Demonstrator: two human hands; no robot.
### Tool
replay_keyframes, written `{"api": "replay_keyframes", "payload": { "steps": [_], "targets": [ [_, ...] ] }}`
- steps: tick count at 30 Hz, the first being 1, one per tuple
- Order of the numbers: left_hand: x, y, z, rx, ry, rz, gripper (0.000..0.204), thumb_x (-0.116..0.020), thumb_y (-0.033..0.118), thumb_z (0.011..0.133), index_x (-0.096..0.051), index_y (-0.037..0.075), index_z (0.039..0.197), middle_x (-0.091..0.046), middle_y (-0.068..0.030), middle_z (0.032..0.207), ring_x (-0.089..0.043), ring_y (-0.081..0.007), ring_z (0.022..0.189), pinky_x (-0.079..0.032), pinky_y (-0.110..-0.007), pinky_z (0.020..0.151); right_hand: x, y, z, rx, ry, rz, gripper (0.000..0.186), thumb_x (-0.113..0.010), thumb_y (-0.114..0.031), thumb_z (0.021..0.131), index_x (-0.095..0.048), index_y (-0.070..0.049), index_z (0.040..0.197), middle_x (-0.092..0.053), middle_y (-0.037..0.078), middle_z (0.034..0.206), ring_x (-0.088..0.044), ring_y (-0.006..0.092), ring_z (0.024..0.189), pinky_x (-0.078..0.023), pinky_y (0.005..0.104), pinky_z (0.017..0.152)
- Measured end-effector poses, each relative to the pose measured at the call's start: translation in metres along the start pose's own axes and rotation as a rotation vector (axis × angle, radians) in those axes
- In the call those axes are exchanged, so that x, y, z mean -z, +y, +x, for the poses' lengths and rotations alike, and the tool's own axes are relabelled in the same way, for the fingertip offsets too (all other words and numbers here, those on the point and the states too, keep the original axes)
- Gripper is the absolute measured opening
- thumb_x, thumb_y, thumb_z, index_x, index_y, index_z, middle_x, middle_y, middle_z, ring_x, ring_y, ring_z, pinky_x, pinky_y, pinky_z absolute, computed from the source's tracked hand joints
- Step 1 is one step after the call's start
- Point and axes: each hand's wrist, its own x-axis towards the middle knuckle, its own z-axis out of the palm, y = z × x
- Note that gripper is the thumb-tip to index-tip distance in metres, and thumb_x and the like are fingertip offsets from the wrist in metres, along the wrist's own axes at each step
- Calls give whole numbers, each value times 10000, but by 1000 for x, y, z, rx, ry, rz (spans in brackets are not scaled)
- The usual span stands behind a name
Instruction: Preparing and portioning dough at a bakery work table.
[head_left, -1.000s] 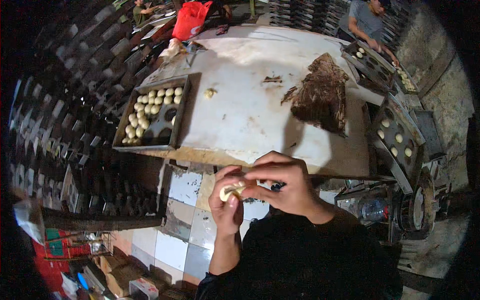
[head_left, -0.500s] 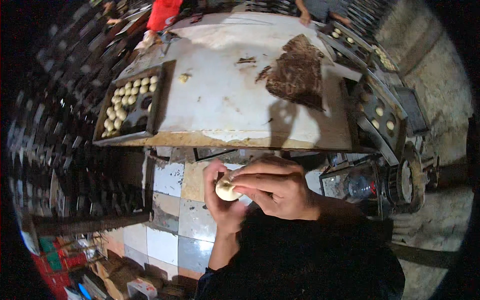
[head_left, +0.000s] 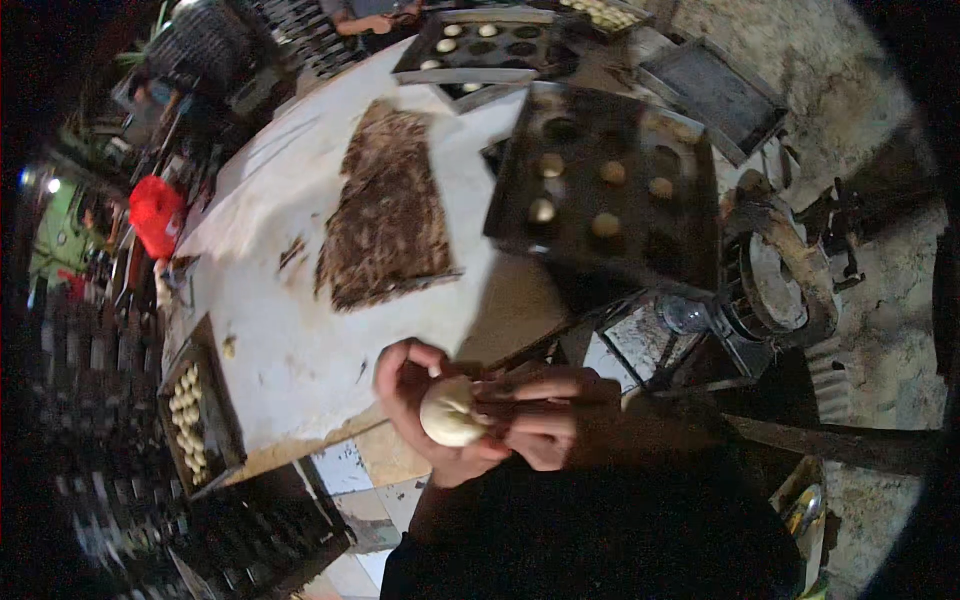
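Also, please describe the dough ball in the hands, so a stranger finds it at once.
Start at the big white table; by its near edge are the left hand and right hand. The left cups the pale dough ball. Unlike the balls lying in dark trays, it is held and looks bigger.

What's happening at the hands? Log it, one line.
left grip: cradles dough ball | right grip: at its right side | dark pan: holds dough balls | white table: alongside

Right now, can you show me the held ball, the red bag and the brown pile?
Held ball (head_left: 449, 414): head view, middle of its pale side.
Red bag (head_left: 157, 216): head view, middle of its side.
Brown pile (head_left: 388, 208): head view, middle of its top.
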Motion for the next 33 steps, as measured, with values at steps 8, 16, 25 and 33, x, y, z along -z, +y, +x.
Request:
{"api": "replay_keyframes", "payload": {
  "steps": [8,16,25,33],
  "targets": [
    [-100,-102,-11,262,-212,419,388,-765,218,749,-573,21,1023,-637,-103,889,-615,-222,801,-495,-337,690,120,79,-27,-524,-188,-5,255,-569,-201,896,-590,-19,1073,-562,163,1181,-565,313,1096,-477,418,917],
    [-159,-180,-21,423,-1261,-477,427,-677,223,832,-486,49,1172,-560,-141,1082,-591,-194,906,-495,-317,779,141,99,-76,-428,-193,-203,305,-539,-131,911,-496,-28,1195,-519,202,1185,-520,346,1113,-465,457,889],
    [-128,-150,4,719,-903,117,486,-737,176,782,-512,54,1194,-547,-34,800,-499,-118,698,-475,-297,663,201,213,-121,-929,-244,-381,454,-447,-312,959,-403,-17,1302,-438,213,1304,-449,338,1204,-394,427,976],
    [77,-155,-26,703,-286,427,335,-703,110,809,-533,43,1090,-522,2,746,-469,-65,666,-433,-243,593,129,223,-88,-675,-724,-531,469,-538,-247,926,-409,-18,1315,-468,203,1276,-458,343,1189,-395,415,986]
  ]
}}
